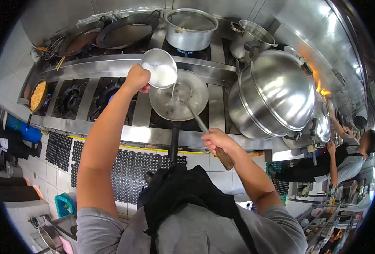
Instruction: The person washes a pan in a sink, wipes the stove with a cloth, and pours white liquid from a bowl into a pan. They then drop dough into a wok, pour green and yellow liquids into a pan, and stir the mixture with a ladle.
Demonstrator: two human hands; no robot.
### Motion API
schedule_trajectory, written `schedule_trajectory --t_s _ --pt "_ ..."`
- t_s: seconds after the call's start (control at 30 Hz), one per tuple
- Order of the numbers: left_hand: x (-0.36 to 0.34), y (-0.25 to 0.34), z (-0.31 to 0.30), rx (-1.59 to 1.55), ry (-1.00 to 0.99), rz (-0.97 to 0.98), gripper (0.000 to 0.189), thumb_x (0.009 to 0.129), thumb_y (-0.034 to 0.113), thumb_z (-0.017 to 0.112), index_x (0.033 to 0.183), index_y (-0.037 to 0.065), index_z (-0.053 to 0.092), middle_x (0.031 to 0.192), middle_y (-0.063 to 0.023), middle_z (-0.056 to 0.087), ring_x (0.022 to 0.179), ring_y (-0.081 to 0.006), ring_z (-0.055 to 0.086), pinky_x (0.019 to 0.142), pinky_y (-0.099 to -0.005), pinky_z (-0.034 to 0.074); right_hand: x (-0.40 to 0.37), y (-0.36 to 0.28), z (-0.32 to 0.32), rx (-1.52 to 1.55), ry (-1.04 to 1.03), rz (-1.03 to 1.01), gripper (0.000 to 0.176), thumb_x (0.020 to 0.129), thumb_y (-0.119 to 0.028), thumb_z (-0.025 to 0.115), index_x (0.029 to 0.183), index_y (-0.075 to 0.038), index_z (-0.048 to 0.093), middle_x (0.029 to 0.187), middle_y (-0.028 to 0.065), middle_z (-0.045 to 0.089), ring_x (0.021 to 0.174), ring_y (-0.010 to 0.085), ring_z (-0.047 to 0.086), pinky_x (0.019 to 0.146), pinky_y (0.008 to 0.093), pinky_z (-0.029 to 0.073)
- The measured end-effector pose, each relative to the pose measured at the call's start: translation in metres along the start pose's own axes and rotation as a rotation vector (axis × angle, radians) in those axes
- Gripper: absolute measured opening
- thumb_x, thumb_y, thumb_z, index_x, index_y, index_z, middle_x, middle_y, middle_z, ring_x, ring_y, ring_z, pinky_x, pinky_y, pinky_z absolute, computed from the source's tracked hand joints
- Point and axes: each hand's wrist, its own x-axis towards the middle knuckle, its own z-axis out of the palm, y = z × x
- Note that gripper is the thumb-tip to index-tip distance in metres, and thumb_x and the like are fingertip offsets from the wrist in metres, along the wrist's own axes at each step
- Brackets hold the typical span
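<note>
My left hand is closed on the rim of a metal bowl and tips it over the pan. White liquid lies in the bowl, and a thin stream falls from its lip. Below, a frying pan sits on the front burner, its dark handle pointing toward me. In my right hand is the wooden handle of a long ladle. Its metal end reaches into the pan, where its exact shape is hard to make out among the pale liquid.
Right of the pan stands a large domed steel pot. Behind are a tall pot over a blue flame and dark woks. A small pan of orange-brown food sits far left. Flames rise at right, near another person.
</note>
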Motion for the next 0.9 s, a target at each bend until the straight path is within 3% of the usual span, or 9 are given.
schedule_trajectory --t_s 0.03,0.1,0.27,0.37,0.53,0.6,0.63,0.73,0.9 --pt "0.001 -0.001 0.001 0.020 0.001 -0.002 0.025 0.078 0.004 0.044 0.084 -0.016 0.057 0.064 -0.0189 0.059 0.047 -0.0238 0.060 0.040 -0.0393 0.052 0.001 0.002 -0.007 -0.005 0.006 0.000 0.027 0.091 -0.021 0.056 0.070 -0.007 0.046 0.058 0.0007 0.049 0.040 0.0100 0.047 0.037 0.0273 0.038" --pt "-0.001 -0.002 0.004 0.000 0.008 0.011 0.025 0.078 0.004 0.044 0.084 -0.016 0.057 0.064 -0.0189 0.059 0.047 -0.0237 0.060 0.040 -0.0391 0.052 0.001 0.002 -0.016 0.468 -0.354 0.173 0.038 0.096 -0.026 0.052 0.062 -0.015 0.036 0.049 -0.0067 0.035 0.036 0.0033 0.035 0.032 0.0219 0.026" --pt "-0.004 -0.005 0.005 -0.023 0.000 0.016 0.025 0.078 0.004 0.044 0.084 -0.016 0.057 0.064 -0.0190 0.059 0.047 -0.0232 0.060 0.040 -0.0384 0.052 -0.015 0.001 -0.021 0.449 -0.421 0.251 0.029 0.092 -0.017 0.055 0.068 -0.013 0.041 0.054 -0.0061 0.037 0.040 0.0024 0.035 0.035 0.0223 0.029" --pt "-0.005 -0.002 0.007 -0.001 0.008 0.008 0.024 0.077 0.004 0.045 0.084 -0.016 0.058 0.064 -0.0186 0.060 0.047 -0.0224 0.060 0.040 -0.0373 0.052 -0.047 -0.014 -0.002 0.049 0.008 -0.027 0.019 0.088 -0.009 0.056 0.076 -0.009 0.042 0.058 -0.0013 0.042 0.042 0.0078 0.038 0.035 0.0282 0.034" --pt "0.000 -0.004 0.011 0.009 -0.007 -0.001 0.024 0.078 0.004 0.045 0.085 -0.016 0.058 0.064 -0.0185 0.060 0.048 -0.0225 0.060 0.040 -0.0370 0.052 -0.055 -0.015 -0.015 -0.213 0.146 -0.152 0.013 0.088 -0.010 0.055 0.083 -0.003 0.046 0.059 0.0027 0.046 0.040 0.0130 0.043 0.036 0.0328 0.040" --pt "-0.002 -0.005 0.014 0.021 -0.004 -0.011 0.024 0.078 0.004 0.045 0.085 -0.016 0.058 0.064 -0.0185 0.060 0.048 -0.0225 0.060 0.040 -0.0371 0.052 -0.064 -0.018 -0.013 -0.535 0.358 -0.261 0.017 0.088 -0.013 0.055 0.089 0.002 0.048 0.060 0.0066 0.049 0.041 0.0172 0.049 0.037 0.0355 0.043" --pt "-0.001 -0.003 0.014 0.006 -0.008 -0.002 0.025 0.078 0.004 0.045 0.084 -0.016 0.058 0.064 -0.0186 0.060 0.048 -0.0226 0.060 0.040 -0.0373 0.052 -0.065 -0.020 -0.012 -0.659 0.425 -0.275 0.023 0.086 -0.013 0.053 0.095 0.008 0.048 0.064 0.0179 0.056 0.045 0.0271 0.058 0.043 0.0413 0.049" --pt "-0.005 0.006 0.014 0.010 -0.009 0.013 0.025 0.078 0.004 0.046 0.083 -0.016 0.058 0.065 -0.0187 0.060 0.048 -0.0227 0.060 0.040 -0.0377 0.052 -0.057 -0.022 -0.010 -0.918 0.579 -0.349 0.025 0.085 -0.011 0.050 0.096 0.011 0.048 0.072 0.0289 0.060 0.053 0.0352 0.063 0.052 0.0452 0.052" --pt "-0.003 0.008 0.015 0.021 -0.007 0.018 0.025 0.078 0.005 0.046 0.081 -0.016 0.058 0.064 -0.0186 0.059 0.048 -0.0227 0.060 0.040 -0.0382 0.052 0.009 0.013 -0.031 -1.054 0.595 -0.441 0.025 0.086 -0.014 0.052 0.095 0.009 0.049 0.073 0.0264 0.062 0.055 0.0353 0.063 0.052 0.0440 0.052"
